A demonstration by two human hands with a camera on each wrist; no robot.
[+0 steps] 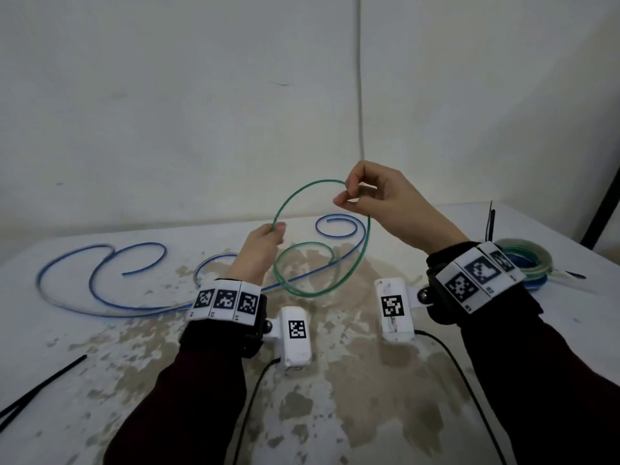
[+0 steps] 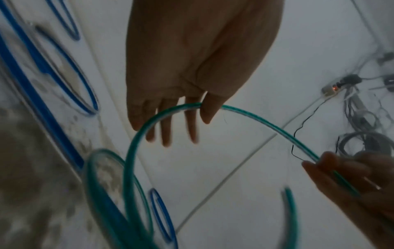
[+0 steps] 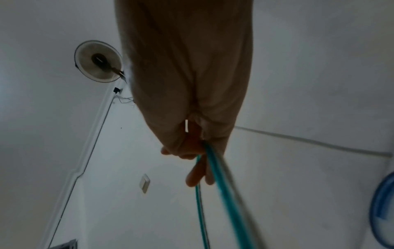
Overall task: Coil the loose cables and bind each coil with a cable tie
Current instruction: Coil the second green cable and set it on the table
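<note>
A thin green cable (image 1: 368,236) hangs in loose loops above the table, one large loop and a smaller one below it. My left hand (image 1: 276,228) pinches it near one end between thumb and fingers (image 2: 199,107). My right hand (image 1: 345,196) is raised higher and pinches the top of the large loop. In the right wrist view the green cable (image 3: 224,185) runs down from those fingers (image 3: 196,175). A long blue cable (image 1: 100,286) lies uncoiled in waves across the table behind the hands. Black cable ties (image 1: 43,380) lie at the front left.
Coiled cables (image 1: 526,263), green and blue, sit in a pile at the right beside my right wrist, with more black ties (image 1: 492,223) behind them. The white table (image 1: 100,347) is worn brown in the middle. A white wall stands close behind it.
</note>
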